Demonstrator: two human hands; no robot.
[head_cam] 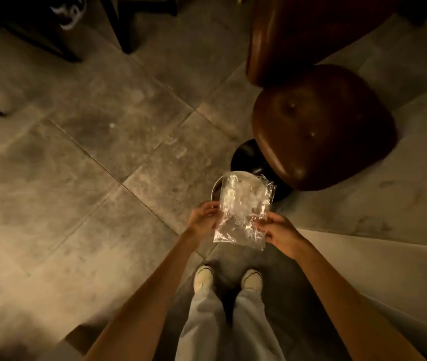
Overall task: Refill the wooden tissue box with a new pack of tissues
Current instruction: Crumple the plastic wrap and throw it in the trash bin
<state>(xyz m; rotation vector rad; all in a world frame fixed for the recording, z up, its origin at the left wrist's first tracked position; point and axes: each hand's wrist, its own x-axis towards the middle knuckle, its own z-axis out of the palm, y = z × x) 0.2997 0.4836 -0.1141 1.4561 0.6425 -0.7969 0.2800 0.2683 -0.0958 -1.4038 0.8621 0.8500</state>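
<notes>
I stand on a tiled floor and hold a clear, crinkled plastic wrapper out in front of me. It looks empty and flat. My left hand pinches its left edge and my right hand grips its lower right corner. Beneath the wrapper, partly hidden by it, sits a small round bin with a pale metal rim. The wooden tissue box and the tissues themselves are not in view.
A brown leather stool on a black round base stands just past the bin, with a larger brown seat behind it. Dark chair legs stand at the top left. My feet are below the hands.
</notes>
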